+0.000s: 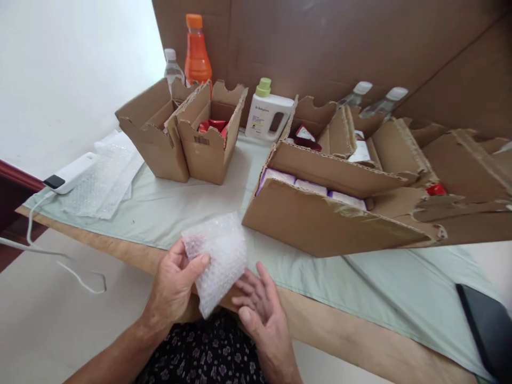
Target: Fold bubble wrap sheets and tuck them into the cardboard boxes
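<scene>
In front of me, over the table's near edge, is a sheet or pouch of bubble wrap (224, 256); whether something lies inside it I cannot tell. My left hand (174, 277) grips its left side, thumb on top and fingers behind. Beside its lower right edge, my right hand (264, 312) is open with palm up and fingers spread. The fingertips of that hand come close to the wrap, and I cannot tell if they touch it. More flat bubble wrap (102, 178) lies on the table at the left.
Cut cardboard boxes (212, 152) stand at the back left. A longer cardboard box (320, 229) at the right holds several purple-edged packs (310, 186). Behind are a white detergent bottle (266, 112) and an orange bottle (197, 56). A power strip (74, 172) and a dark phone (486, 325) lie at the sides.
</scene>
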Demonstrator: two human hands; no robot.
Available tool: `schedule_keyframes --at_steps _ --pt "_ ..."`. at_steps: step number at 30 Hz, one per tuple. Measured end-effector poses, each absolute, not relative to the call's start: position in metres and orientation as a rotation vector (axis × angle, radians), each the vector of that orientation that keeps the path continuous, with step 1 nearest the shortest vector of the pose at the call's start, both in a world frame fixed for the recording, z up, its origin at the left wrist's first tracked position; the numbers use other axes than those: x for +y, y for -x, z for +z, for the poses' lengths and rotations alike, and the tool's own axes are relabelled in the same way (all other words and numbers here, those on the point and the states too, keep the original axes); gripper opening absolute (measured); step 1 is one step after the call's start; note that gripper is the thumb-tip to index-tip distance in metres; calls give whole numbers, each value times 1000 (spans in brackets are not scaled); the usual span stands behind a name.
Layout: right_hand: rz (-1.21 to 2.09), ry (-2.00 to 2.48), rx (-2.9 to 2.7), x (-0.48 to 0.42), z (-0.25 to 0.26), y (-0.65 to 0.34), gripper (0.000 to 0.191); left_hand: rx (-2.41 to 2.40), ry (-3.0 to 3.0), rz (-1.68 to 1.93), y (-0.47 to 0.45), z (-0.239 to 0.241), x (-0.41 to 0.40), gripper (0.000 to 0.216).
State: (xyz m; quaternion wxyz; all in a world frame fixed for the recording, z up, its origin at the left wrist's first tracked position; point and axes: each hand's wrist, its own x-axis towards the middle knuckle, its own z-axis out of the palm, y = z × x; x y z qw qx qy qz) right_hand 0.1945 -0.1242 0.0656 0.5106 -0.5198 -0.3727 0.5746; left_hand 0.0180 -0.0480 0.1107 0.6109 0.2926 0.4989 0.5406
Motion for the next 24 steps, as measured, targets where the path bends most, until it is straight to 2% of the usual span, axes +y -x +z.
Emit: schedule_keyframes --at_steps 4,7,10,13,20,24 --pt "1470 1163 -606 -124 68 -182 107 1225 -456 1286 -28 112 -64 53" --pt "1503 1125 -578 -120 78 -178 108 1212 -422 1330 -31 118 -63 59" --pt "1521 1021 -586 -116 89 -172 93 1155 -462 1313 -34 122 -63 60" --pt "1460 1054 -535 -112 92 -175 77 1132 -544 1237 -28 117 -66 51" --pt "1485 1192 -563 -114 89 -207 54 1122 -769 1116 2 101 -61 34" --pt "1450 1202 -554 -119 88 -211 47 1110 -631 973 -5 107 -56 43"
